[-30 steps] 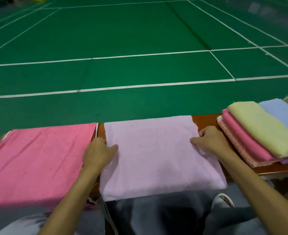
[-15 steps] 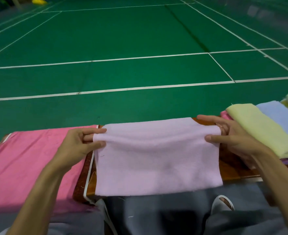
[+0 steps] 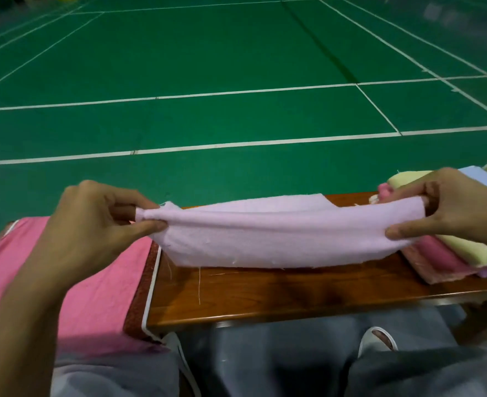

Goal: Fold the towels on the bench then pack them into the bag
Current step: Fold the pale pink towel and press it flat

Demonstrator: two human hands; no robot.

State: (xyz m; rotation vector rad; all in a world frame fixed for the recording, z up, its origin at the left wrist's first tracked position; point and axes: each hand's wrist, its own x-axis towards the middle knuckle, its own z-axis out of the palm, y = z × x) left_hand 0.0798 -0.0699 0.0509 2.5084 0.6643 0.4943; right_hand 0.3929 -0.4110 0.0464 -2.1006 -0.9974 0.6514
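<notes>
Cloth fills the middle of my feed. The lilac towel (image 3: pixel 279 233) hangs stretched between both hands above the wooden bench (image 3: pixel 265 296). The left hand (image 3: pixel 93 222) pinches its left end between the thumb and curled fingers, and the fabric bunches into a narrow neck there. The right hand (image 3: pixel 460 213) grips the right end, with the thumb pressed on the near face and the fingers curled over the top fold. The towel is doubled over along its upper edge and sags in the middle. Its lower edge comes close to the bench top, though I cannot tell whether it touches.

On the bench to my left lies a pink towel (image 3: pixel 102 296), spread flat and partly hidden by the left forearm. Along its right edge runs a reddish patterned strip (image 3: pixel 139 296) with white piping; I cannot make out what it belongs to. At the right end of the bench sits a stack of folded towels (image 3: pixel 465 250), yellow-green on top, pink beneath, purple at the bottom and pale blue further right. Beyond the bench stretches a green court floor (image 3: pixel 208 67) with white lines. Below the bench edge I see grey trousers (image 3: pixel 107 379) and a white slipper (image 3: pixel 377 339).
</notes>
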